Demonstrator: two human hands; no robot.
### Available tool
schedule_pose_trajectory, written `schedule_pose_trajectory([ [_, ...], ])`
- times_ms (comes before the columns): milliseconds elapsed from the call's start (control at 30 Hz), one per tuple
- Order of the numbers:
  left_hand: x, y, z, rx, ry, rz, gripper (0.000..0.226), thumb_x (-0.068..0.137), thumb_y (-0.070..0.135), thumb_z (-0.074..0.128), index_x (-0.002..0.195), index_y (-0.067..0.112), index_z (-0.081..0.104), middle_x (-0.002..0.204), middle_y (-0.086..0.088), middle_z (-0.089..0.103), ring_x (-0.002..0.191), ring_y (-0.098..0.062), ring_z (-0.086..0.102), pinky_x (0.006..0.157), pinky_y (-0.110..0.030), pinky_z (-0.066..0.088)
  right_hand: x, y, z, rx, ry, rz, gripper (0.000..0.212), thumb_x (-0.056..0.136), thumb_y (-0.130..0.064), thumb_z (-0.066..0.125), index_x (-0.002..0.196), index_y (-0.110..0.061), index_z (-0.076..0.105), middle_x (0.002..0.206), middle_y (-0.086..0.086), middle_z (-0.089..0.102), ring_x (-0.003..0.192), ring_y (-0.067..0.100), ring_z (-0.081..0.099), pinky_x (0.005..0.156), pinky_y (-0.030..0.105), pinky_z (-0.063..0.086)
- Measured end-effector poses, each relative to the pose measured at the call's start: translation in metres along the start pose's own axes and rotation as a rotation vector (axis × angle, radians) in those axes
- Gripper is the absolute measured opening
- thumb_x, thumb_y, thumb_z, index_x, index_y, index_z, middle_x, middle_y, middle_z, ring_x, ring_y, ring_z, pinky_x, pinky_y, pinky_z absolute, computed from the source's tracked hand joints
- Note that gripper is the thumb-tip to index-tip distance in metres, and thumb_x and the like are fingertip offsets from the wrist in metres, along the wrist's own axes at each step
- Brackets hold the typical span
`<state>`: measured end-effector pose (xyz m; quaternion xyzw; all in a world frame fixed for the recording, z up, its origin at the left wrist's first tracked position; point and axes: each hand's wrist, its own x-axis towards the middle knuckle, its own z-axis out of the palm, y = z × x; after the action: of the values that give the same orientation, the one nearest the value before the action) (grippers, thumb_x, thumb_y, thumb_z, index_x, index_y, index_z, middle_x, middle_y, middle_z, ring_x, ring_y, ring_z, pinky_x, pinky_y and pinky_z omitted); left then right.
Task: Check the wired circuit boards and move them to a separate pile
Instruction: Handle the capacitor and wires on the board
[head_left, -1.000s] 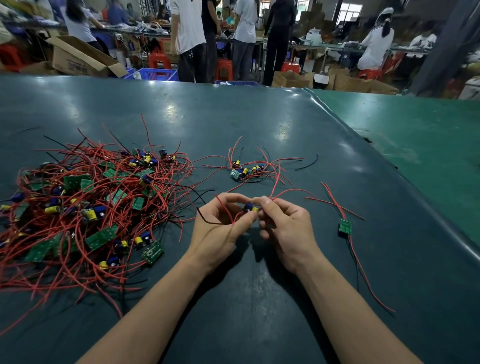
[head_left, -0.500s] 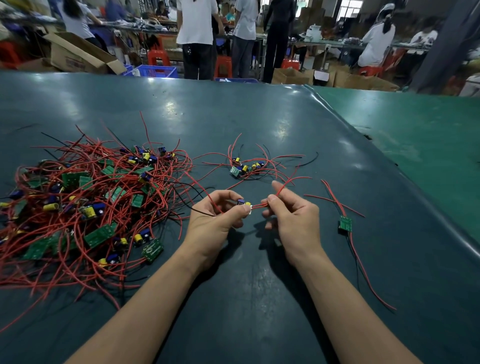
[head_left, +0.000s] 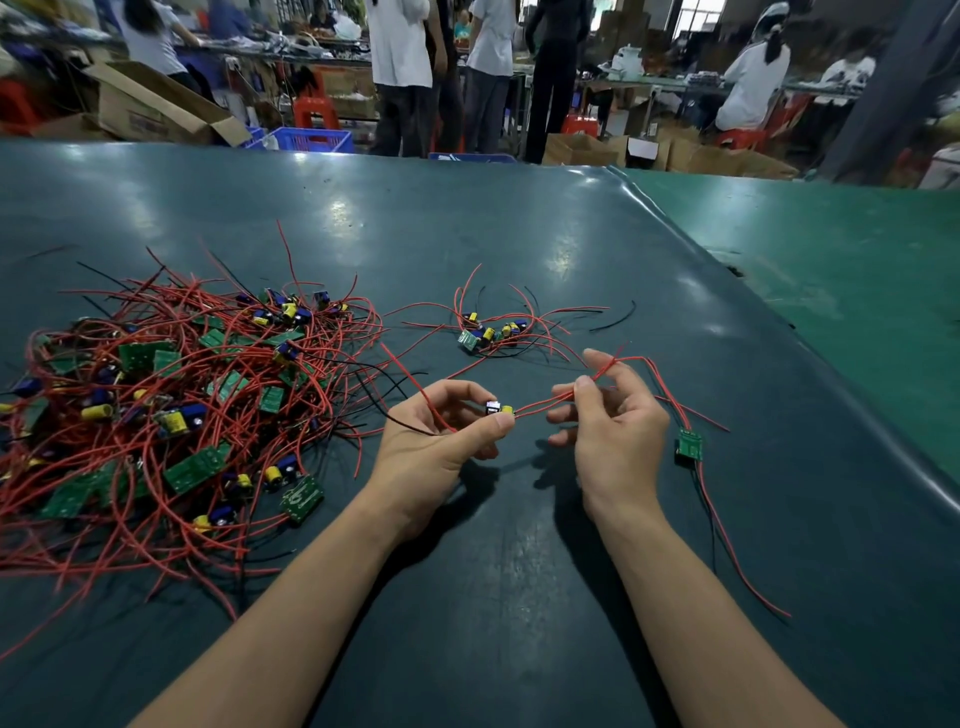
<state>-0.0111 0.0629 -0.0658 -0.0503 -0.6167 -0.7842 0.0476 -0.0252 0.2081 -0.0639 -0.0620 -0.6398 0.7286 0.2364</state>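
Red leads (head_left: 545, 404) taut between hands — left hand (head_left: 434, 441) pinching board (head_left: 497, 408), right hand (head_left: 610, 415) pinching wires

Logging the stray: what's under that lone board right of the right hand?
The lone board lies on the dark mat. Red and black wires trail out beneath it; its underside is hidden.

The mat (head_left: 519, 234) is dark teal with pale glare spots; the far right table (head_left: 857, 260) is brighter green. The left pile (head_left: 171, 395) mixes red and black wires, green boards, and yellow and blue parts. The right board (head_left: 690, 445) is green with red wires. The far crate (head_left: 306, 139) is blue, the stools (head_left: 314, 111) red.
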Motion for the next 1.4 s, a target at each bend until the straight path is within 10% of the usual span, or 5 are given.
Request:
schedule_pose_trajectory([
  [967,0.002,-0.001,-0.002,-0.101,-0.021,-0.031,0.028,0.062,0.012,0.079,0.085,0.006,0.065,0.066,-0.008,0.065,0.049,-0.013,0.054,0.052,-0.020,0.048,0.012,-0.008,-0.012,0.224,0.119,0.158,0.021,0.102,-0.007,0.038,0.097,-0.012,0.058,0.069,0.011,0.073,0.041,0.017,0.059,0.036,0.021,0.044],
  [1400,0.001,-0.004,-0.002,-0.053,-0.015,0.014,0.019,0.073,-0.005,0.074,0.088,0.002,0.063,0.067,-0.008,0.064,0.053,-0.011,0.055,0.055,-0.019,0.049,0.000,-0.010,-0.003,0.133,-0.302,0.452,0.016,0.093,-0.020,0.063,0.085,-0.011,0.072,0.059,-0.003,0.053,0.046,0.005,0.045,0.034,0.016,0.026],
])
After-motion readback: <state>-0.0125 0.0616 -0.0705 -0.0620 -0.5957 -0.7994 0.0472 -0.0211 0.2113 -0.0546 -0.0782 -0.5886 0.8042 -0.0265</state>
